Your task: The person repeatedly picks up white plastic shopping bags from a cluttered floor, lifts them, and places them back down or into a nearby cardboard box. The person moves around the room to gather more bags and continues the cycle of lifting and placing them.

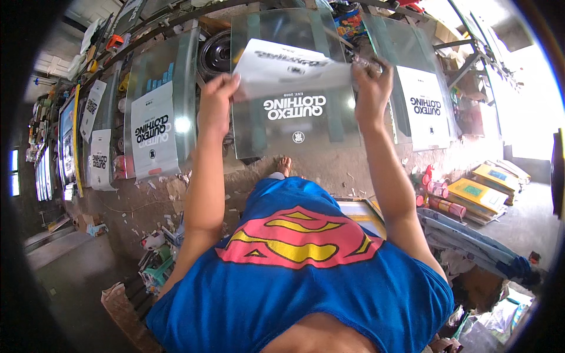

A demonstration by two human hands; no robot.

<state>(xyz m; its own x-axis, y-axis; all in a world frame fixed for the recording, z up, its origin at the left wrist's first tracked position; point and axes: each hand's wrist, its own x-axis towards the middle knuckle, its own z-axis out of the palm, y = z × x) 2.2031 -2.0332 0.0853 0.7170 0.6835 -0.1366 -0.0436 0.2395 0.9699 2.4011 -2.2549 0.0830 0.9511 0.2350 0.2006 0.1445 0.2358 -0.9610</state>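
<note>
Both hands stretch a white plastic sheet (282, 66) with black print above a glass panel (247, 132). My left hand (219, 99) pinches the sheet's left corner between thumb and fingers. At the opposite corner, my right hand (372, 90) grips it the same way. The sheet is tilted and its near edge is blurred. White lettering (294, 108) and a small round white emblem (298, 137) show on the glass beneath it. Darker strips run under the panel on both sides.
Further glass panels stand left and right, bearing a printed white sheet (154, 128) and another printed sheet (423, 106). A black wheel rim (217, 53) lies behind a gap. Yellow-framed screens (476, 196) and pink-lidded jars (446, 205) sit on the right. Scraps litter the floor (176, 189).
</note>
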